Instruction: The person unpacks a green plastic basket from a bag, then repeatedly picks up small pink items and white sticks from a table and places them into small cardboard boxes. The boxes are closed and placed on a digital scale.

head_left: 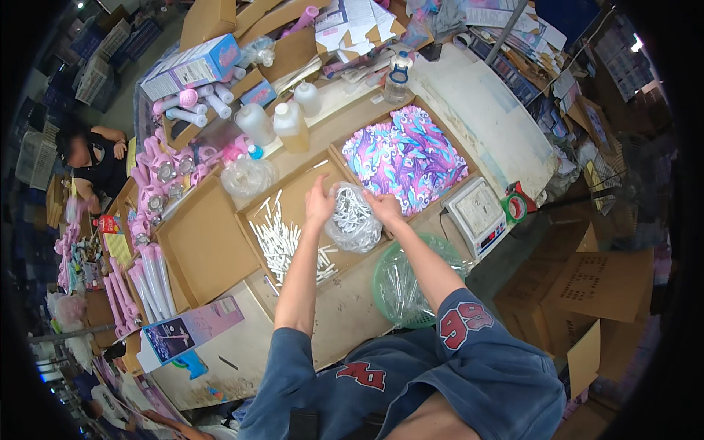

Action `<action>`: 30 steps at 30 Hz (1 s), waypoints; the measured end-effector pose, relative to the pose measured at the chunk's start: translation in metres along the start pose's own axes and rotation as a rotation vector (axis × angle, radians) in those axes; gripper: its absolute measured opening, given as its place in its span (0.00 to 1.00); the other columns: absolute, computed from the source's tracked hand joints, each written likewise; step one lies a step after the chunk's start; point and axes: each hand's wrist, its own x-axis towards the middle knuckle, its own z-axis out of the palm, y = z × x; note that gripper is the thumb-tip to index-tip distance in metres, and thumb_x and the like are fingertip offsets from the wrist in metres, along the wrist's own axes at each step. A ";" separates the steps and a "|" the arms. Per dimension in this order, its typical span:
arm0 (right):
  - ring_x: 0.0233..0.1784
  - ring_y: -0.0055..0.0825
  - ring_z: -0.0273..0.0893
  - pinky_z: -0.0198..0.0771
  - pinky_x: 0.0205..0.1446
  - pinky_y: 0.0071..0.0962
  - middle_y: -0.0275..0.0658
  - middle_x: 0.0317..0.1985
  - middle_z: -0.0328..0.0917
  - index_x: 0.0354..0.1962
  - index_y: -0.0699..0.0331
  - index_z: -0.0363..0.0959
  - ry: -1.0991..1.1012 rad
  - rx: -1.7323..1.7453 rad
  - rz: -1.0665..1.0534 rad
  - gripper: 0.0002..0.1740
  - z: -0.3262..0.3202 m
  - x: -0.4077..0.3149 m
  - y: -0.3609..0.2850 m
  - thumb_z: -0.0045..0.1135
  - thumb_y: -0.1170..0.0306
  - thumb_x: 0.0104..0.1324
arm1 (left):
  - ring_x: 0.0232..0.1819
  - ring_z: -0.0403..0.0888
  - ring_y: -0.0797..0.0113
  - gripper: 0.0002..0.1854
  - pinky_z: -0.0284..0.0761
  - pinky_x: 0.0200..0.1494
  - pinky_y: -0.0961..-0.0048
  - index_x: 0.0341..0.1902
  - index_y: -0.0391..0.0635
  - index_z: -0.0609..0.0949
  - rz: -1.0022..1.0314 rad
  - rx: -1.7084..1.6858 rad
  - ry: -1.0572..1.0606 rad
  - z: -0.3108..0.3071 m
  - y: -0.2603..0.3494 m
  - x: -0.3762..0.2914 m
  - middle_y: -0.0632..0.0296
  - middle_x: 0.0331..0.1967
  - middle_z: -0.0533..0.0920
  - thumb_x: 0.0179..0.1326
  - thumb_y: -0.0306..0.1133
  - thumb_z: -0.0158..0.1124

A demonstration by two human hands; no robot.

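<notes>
Both hands are at a clear plastic bag [352, 223] that holds many small white parts with thin loops. My left hand [320, 203] is at the bag's left edge, its index finger stretched out; how firmly it grips cannot be told. At the upper right edge, my right hand [384, 208] pinches the plastic. The bag rests over the right part of a shallow cardboard tray [297, 184]. Loose white sticks [278, 242] lie piled in the tray's left part. Beside it, another cardboard tray holds purple and blue printed cutouts [404, 157].
A digital scale [474, 212] and green tape roll [515, 208] stand at right. A green basket [385, 286] with clear plastic is near my right forearm. Beyond the trays are plastic bottles [291, 127] and a water bottle [397, 82]. Another person [99, 159] is at far left.
</notes>
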 end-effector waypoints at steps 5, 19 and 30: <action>0.41 0.54 0.83 0.76 0.50 0.47 0.57 0.28 0.83 0.25 0.71 0.81 0.196 -0.393 -0.261 0.32 -0.031 -0.034 -0.018 0.63 0.45 0.62 | 0.37 0.84 0.46 0.34 0.78 0.46 0.55 0.67 0.39 0.68 0.125 0.201 0.382 0.004 -0.012 -0.038 0.49 0.28 0.84 0.63 0.45 0.69; 0.39 0.26 0.81 0.78 0.45 0.26 0.39 0.37 0.83 0.39 0.72 0.81 0.025 0.902 0.334 0.09 -0.003 -0.078 0.041 0.59 0.75 0.64 | 0.51 0.82 0.53 0.24 0.80 0.58 0.53 0.48 0.47 0.62 -0.517 -1.449 0.104 0.062 -0.066 -0.119 0.49 0.46 0.79 0.55 0.14 0.63; 0.37 0.30 0.75 0.72 0.44 0.29 0.39 0.34 0.75 0.36 0.67 0.71 -0.076 1.123 0.468 0.09 0.020 -0.066 0.042 0.48 0.82 0.57 | 0.47 0.81 0.58 0.21 0.81 0.54 0.60 0.49 0.44 0.66 -0.581 -1.745 0.066 0.077 -0.084 -0.112 0.51 0.48 0.78 0.52 0.10 0.47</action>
